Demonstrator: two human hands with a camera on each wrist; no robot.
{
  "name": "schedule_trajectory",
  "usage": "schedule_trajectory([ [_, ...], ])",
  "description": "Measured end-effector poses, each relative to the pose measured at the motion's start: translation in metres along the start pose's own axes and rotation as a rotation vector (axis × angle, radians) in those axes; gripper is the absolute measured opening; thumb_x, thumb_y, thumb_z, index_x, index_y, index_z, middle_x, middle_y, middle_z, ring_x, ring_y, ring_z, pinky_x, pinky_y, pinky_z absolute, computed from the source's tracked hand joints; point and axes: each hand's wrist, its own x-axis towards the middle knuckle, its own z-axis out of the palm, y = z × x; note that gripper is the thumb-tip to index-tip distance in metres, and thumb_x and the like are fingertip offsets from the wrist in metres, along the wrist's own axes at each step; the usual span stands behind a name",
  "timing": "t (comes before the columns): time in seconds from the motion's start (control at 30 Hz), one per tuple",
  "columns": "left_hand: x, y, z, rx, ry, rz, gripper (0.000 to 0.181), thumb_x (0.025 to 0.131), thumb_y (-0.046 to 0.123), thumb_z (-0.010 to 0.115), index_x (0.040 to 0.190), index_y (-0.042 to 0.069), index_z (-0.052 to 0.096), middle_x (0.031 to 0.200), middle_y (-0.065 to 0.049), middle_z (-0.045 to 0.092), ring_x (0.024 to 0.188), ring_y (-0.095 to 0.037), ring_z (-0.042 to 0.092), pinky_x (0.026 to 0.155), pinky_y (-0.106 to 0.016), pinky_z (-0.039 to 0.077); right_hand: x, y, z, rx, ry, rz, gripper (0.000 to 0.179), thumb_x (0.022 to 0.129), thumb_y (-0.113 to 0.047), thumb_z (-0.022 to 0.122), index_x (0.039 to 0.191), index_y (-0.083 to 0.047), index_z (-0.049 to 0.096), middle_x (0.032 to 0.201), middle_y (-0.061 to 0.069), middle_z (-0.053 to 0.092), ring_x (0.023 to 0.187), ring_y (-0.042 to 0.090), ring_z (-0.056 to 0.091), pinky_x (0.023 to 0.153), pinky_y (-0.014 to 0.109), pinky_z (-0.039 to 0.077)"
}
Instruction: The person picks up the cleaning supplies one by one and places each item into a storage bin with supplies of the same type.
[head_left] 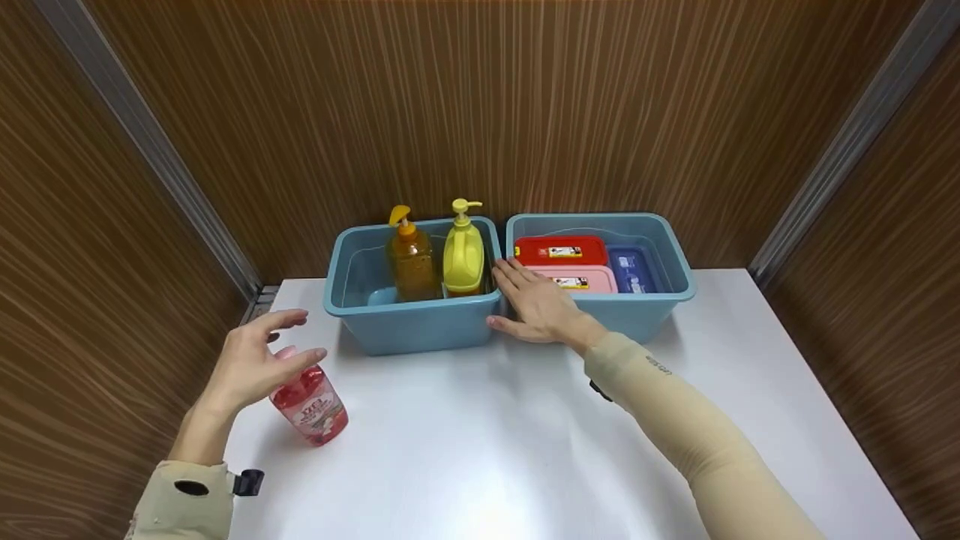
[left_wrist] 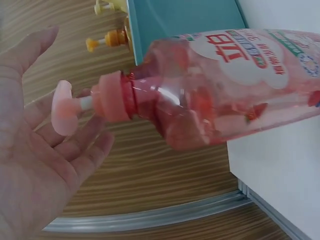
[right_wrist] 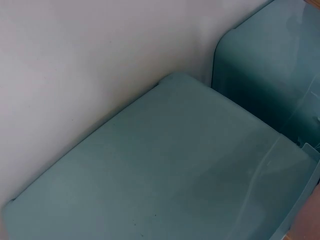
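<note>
Head view: my left hand curves in an open C about the top of a clear pink plastic bottle on the smooth white tabletop, thumb and fingers apart and clamped on nothing. My right hand lies at the adjoining rims of two glossy blue bins, its fingers extended and close together, the thumb spread away. The left bin, round-cornered with tapering walls, contains an amber pump bottle and an opaque yellow pump bottle with a moulded handle; the right bin contains flat rectangular packs, red, pink and dark blue. Streaked wood-grain panels rise behind. My left hand hides the bottle's neck here; the left wrist view shows its ribless collar and rounded pump head before my palm, the base cut off at the frame's edge. Right wrist view: dim bin walls fill most of the field, and only a blurred bit of my hand enters the lower right corner. Small print on the packs is illegible.
</note>
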Motion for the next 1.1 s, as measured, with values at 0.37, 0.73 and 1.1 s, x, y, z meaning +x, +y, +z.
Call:
schedule_trajectory([
  [0.37,-0.012,-0.025,0.013,-0.081,0.038,-0.083,0.079,0.096,0.038,0.090,0.163,0.012,0.057,0.162,-0.021,0.064,0.149,-0.046,0.059,0.116,-0.072,0.057,-0.001,0.000,0.001,0.010,-0.005,0.003,0.106,0.104,-0.077,0.047,0.179,-0.007,0.023,0.190,0.013,0.021,0.179,0.038,0.017,0.145,0.060,0.022],
  [0.73,-0.022,-0.045,0.023,-0.134,0.096,-0.086,0.082,0.095,0.030,0.091,0.165,0.010,0.054,0.160,-0.023,0.065,0.146,-0.045,0.063,0.121,-0.071,0.053,-0.002,-0.001,-0.001,0.016,-0.008,0.017,0.109,0.101,-0.079,0.051,0.180,-0.009,0.022,0.191,0.011,0.019,0.179,0.037,0.016,0.143,0.063,0.024],
  [1.1,-0.027,-0.054,0.033,-0.187,0.132,-0.133,0.093,0.094,0.027,0.093,0.172,0.014,0.044,0.157,-0.019,0.068,0.142,-0.039,0.066,0.117,-0.035,0.055,-0.002,-0.001,0.000,0.000,0.003,0.002,0.111,0.100,-0.079,0.052,0.179,-0.008,0.024,0.190,0.012,0.021,0.178,0.038,0.018,0.143,0.063,0.026],
])
